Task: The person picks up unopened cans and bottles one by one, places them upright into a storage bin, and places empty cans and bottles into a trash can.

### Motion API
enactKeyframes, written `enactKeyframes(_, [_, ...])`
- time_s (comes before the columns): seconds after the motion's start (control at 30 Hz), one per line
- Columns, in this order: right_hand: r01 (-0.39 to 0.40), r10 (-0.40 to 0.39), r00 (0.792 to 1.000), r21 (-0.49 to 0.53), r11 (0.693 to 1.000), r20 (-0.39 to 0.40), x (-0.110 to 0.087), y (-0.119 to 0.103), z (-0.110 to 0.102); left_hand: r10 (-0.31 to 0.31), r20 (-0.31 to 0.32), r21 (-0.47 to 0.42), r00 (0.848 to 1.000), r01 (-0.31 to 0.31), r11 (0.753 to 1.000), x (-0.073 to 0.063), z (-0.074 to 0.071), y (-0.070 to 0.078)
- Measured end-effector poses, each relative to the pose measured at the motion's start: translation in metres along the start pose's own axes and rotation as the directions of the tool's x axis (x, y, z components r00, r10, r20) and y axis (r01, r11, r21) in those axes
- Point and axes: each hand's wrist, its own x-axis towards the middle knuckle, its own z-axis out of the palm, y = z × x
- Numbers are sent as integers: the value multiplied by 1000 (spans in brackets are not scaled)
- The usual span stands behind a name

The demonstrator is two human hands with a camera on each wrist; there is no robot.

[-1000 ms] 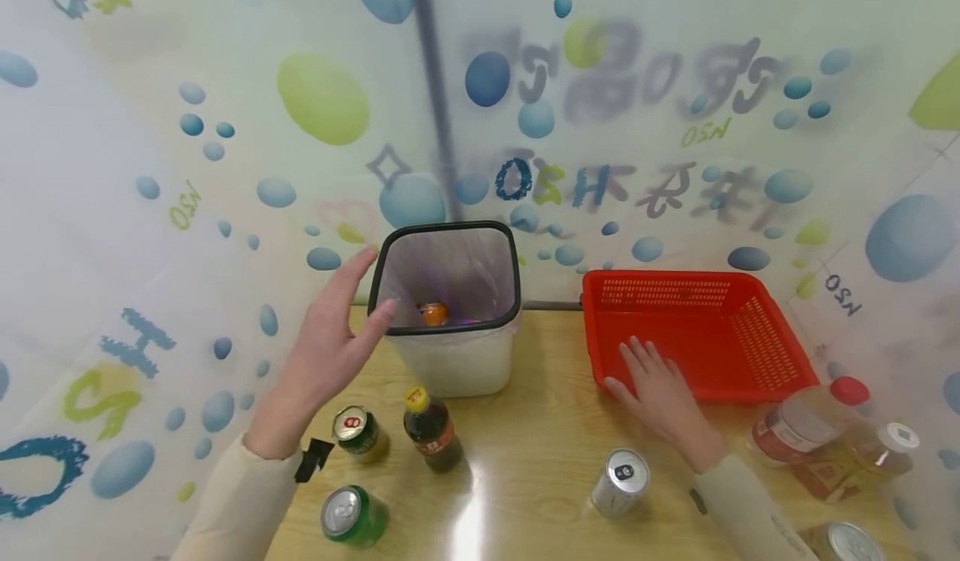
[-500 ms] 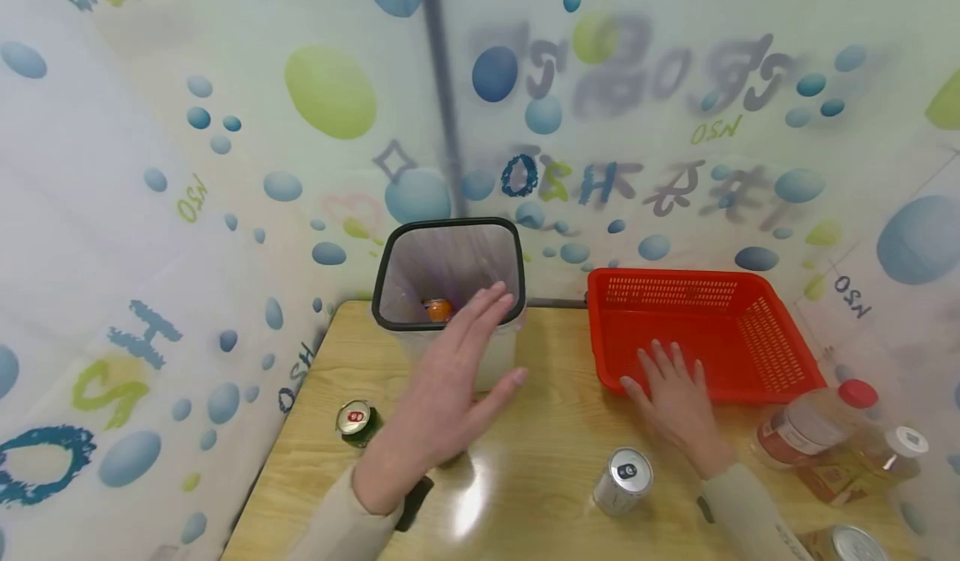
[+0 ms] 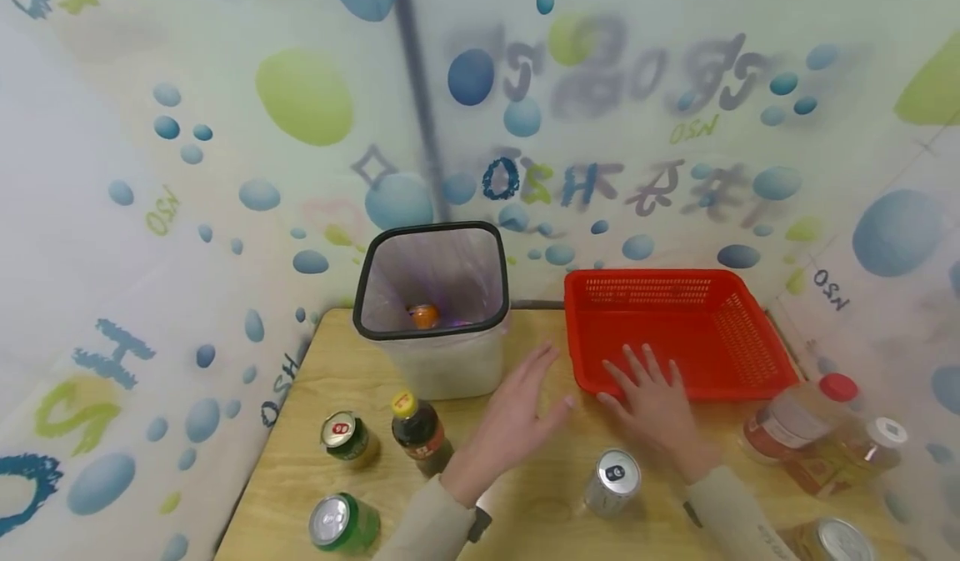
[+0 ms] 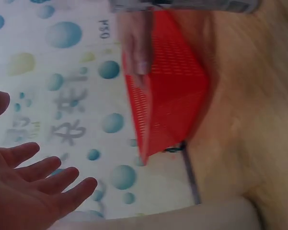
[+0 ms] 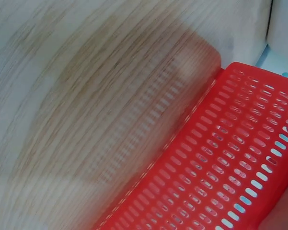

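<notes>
In the head view my left hand [image 3: 513, 419] hovers over the middle of the table, between the lined bin [image 3: 465, 369] and the red basket [image 3: 675, 340]. Its fingers are extended and hold nothing; the left wrist view also shows that hand [image 4: 33, 196] with spread fingers. My right hand [image 3: 656, 411] lies at the basket's near rim, fingers spread over it. Only a sliver of it shows in the right wrist view, beside the perforated basket wall [image 5: 196, 167]. Close to the right hand stands a silver can [image 3: 613, 482]. An orange item [image 3: 424, 317] lies inside the bin.
Left of my left forearm are a cola bottle [image 3: 422, 436] with a yellow cap, a dark green can [image 3: 350, 438] and a green can [image 3: 345, 523]. To the right are a red-capped bottle [image 3: 795, 419], a white-capped bottle [image 3: 847, 457] and another can [image 3: 828, 540]. A patterned curtain [image 3: 645, 211] hangs behind.
My left hand has moved right, from beside the bin, across its front, toward the basket. My right hand has stayed at the basket's near rim. The head view has shifted slightly.
</notes>
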Motion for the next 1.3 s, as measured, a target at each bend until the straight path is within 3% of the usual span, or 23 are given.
enactKeyframes(0.17, [28, -28, 1000, -25, 999, 0, -2, -16, 2, -107, 26, -9, 994, 107, 994, 5, 25, -24])
enactKeyframes(0.33, [88, -87, 996, 9, 996, -30, -4, -26, 3, -145, 62, 21, 987, 144, 989, 11, 53, -42])
enactKeyframes(0.47, [142, -119, 983, 175, 974, -138, -6, -23, 0, -147, 55, 72, 988, 143, 987, 16, 71, -49])
enactKeyframes(0.63, [124, -23, 967, 394, 911, -252, -18, -10, -14, -157, 54, 152, 986, 148, 977, 24, 91, -54])
enactKeyframes(0.77, [69, 56, 968, 475, 877, -243, -34, -3, -22, -198, 64, 203, 978, 181, 962, 33, 98, -53])
enactKeyframes(0.93, [93, 57, 965, 537, 838, -256, -56, -3, -27, -246, 55, 287, 968, 221, 932, 47, 101, -56])
enactKeyframes(1.07, [189, -12, 953, 562, 805, -304, -70, -9, -31, -250, 50, 360, 967, 216, 908, 54, 104, -62])
enactKeyframes(1.2, [295, -120, 940, 587, 754, -319, -80, -12, -27, -240, 52, 398, 969, 201, 895, 57, 108, -67])
enactKeyframes(1.3, [323, -166, 937, 583, 746, -308, -85, -12, -20, -240, 62, 410, 969, 195, 891, 57, 111, -71])
